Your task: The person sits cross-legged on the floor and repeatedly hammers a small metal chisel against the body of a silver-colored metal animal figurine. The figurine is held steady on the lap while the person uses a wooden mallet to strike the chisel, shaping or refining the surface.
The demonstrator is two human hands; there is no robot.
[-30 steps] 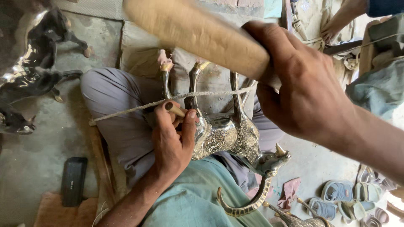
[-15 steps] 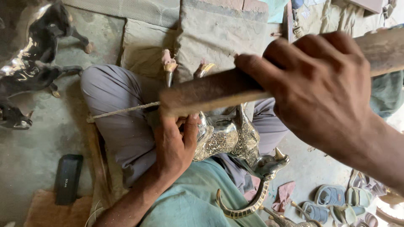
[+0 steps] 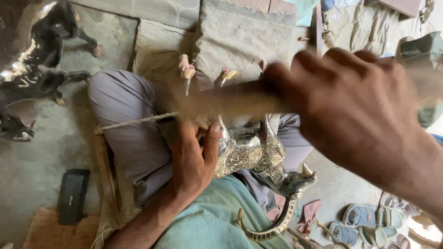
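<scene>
An embossed silver metal animal figurine (image 3: 247, 152) lies legs-up in my lap, its curved horn (image 3: 270, 228) hanging over my green shirt. My left hand (image 3: 191, 161) presses against its flank, thumb on the metal, fingers curled round a small chisel that the blur mostly hides. My right hand (image 3: 355, 106), large and close to the camera, grips a thick wooden stick (image 3: 221, 99). The stick is motion-blurred and lies across the figurine's legs, right above my left hand.
A thin cord (image 3: 134, 121) runs across my grey-trousered knee. Shiny black animal figures (image 3: 32, 60) stand on the concrete floor at left. A black case (image 3: 72, 196) lies lower left, and sandals (image 3: 364, 226) lower right. Folded cloth pads (image 3: 240, 37) lie ahead.
My right hand has swung the wooden stick down from the top of the view to just above my left hand. The left hand and figurine have stayed put.
</scene>
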